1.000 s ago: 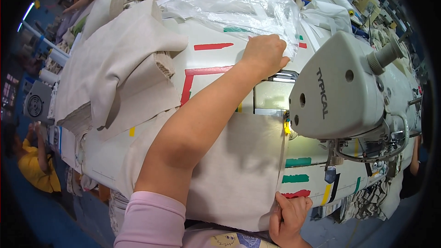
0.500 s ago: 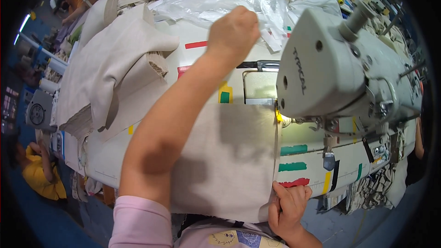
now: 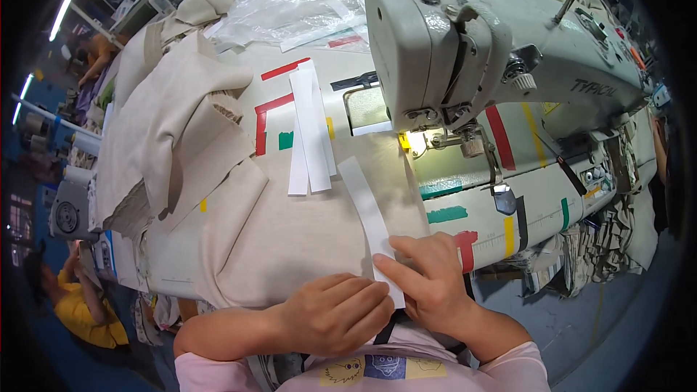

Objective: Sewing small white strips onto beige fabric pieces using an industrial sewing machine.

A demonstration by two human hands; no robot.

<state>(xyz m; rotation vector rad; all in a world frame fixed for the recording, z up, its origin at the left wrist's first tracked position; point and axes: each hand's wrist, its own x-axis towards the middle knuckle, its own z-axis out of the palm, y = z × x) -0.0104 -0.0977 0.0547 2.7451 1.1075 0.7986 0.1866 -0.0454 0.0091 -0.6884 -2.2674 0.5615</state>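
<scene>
A beige fabric panel lies on the machine table, its right edge running up to the presser foot of the sewing machine. Along that edge rests a narrow white strip. My right hand pinches the strip's near part between thumb and forefinger. Beside it, my left hand is closed, fingertips touching the strip's near end; anything inside its curled fingers is hidden. More white strips lie overlapped at the panel's far edge, partly on the table.
Beige fabric is heaped at the left. Clear plastic wrapping lies at the back. Coloured tape marks dot the table. Cloth pieces hang below the right edge. A person in yellow is at the far left.
My left hand has come back from the plastic to the near edge. White strips now lie on the panel, one under my right hand. The view has shifted, and the panel's left side is folded over.
</scene>
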